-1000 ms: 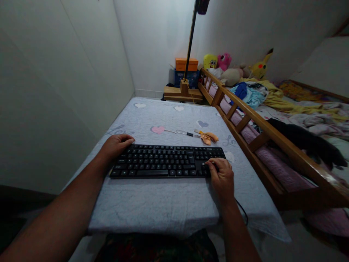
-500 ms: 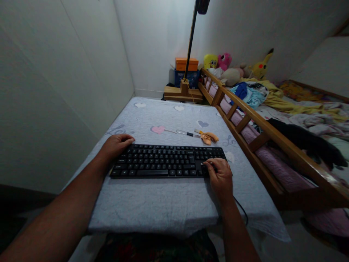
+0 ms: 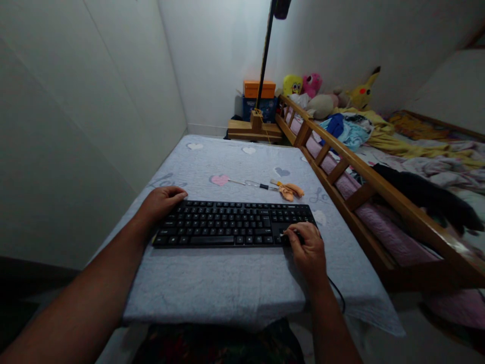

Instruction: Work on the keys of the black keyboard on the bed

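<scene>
A black keyboard (image 3: 223, 222) lies flat across the table, its cable running off at the right. My left hand (image 3: 162, 199) is curled around the keyboard's upper left corner, steadying that end. Over the right end of the keys, my right hand (image 3: 307, 245) is closed in a pinch. A small pale tip shows at its fingertips, close to the arrow keys; the rest of what it holds is hidden by the fingers. The hand covers much of the number pad.
Behind the keyboard lie a thin stick (image 3: 237, 182), a wire tool with a dark band (image 3: 264, 186), a small brush (image 3: 276, 182) and an orange cloth (image 3: 290, 191). A wooden bed rail (image 3: 341, 144) borders the table's right side; a lamp stand (image 3: 256, 120) is beyond it.
My right hand has shifted slightly down and to the right, and the pale tip with it. My left hand and the keyboard look unmoved.
</scene>
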Available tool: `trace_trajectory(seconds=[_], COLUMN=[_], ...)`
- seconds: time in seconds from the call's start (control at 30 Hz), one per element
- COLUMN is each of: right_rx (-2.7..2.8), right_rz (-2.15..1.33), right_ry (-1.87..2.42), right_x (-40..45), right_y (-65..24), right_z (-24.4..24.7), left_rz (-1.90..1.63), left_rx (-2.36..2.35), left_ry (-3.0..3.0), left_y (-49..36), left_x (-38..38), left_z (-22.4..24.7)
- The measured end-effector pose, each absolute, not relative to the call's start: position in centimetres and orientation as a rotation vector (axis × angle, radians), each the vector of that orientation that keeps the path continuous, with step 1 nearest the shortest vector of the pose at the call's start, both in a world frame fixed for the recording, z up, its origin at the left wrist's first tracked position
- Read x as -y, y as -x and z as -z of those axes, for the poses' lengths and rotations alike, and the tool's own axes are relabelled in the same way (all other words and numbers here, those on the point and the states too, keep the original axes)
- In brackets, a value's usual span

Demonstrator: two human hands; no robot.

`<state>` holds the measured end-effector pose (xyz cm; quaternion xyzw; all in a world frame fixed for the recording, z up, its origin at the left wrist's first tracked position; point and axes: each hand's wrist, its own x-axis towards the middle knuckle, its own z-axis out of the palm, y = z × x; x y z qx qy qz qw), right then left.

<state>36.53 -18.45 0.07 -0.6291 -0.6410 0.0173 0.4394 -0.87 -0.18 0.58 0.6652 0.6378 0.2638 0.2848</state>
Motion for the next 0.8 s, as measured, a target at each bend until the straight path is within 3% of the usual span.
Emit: trace_trajectory(seconds=[0.8], right_rx=[1.564], right_rz=[-0.072], right_ry=[1.583], right_x=[18.52], right_y=[-36.51], right_z=[-0.2], left_rz=[-0.717], left_rx=[-1.683], left_ry=[-1.772], left_y=[0.76], left_x=[0.41], left_z=[-0.8])
